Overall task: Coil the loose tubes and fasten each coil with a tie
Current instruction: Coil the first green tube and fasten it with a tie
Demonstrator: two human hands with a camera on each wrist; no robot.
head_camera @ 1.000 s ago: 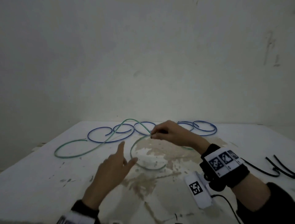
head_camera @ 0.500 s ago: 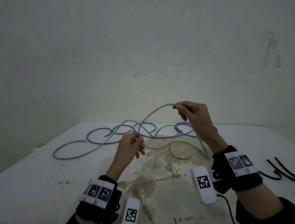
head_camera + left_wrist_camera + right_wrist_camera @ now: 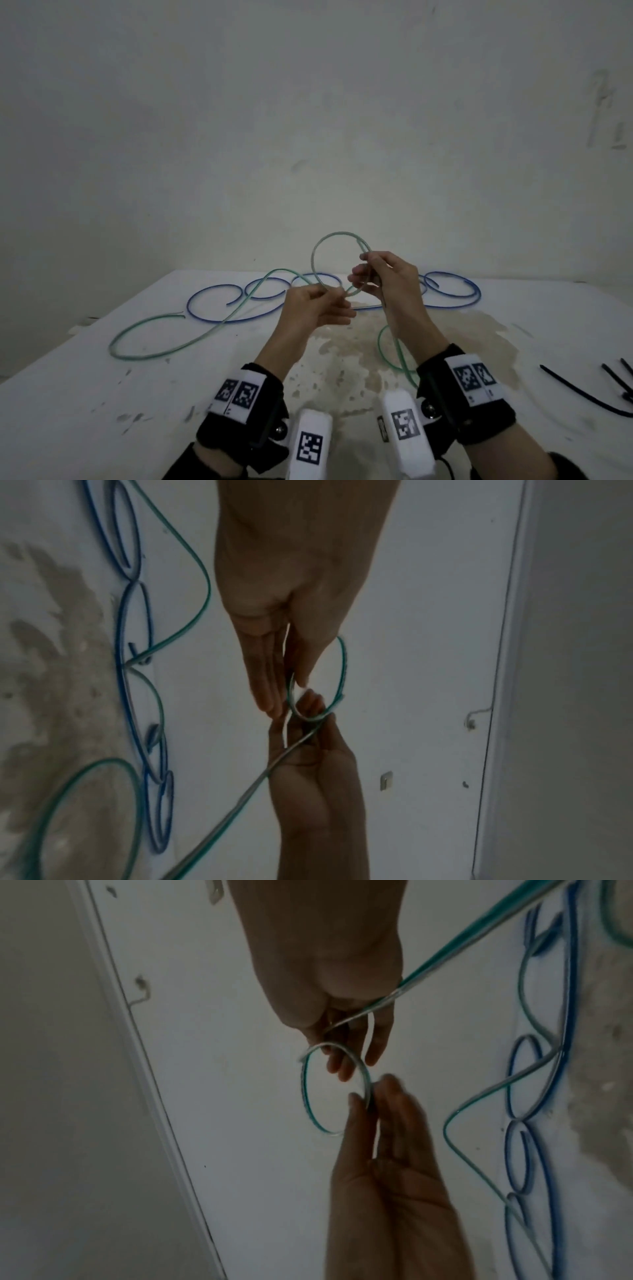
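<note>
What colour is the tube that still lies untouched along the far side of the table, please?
Blue; the blue tube lying in loops shows best in the head view.

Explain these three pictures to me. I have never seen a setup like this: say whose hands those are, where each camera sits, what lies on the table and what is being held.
No machine here: a person works with two bare hands and wears three cameras. The wide picture comes from the head and looks down at the white table. The other two come from the wrists, where black bands with printed square markers hold the cameras, and look along the fingers.

On the table lie a blue tube in loose curls and some black ties at the right edge.

The left hand and the right hand both pinch a green tube, raised above the table and bent into one round loop. The rest of it trails down onto the table.
</note>
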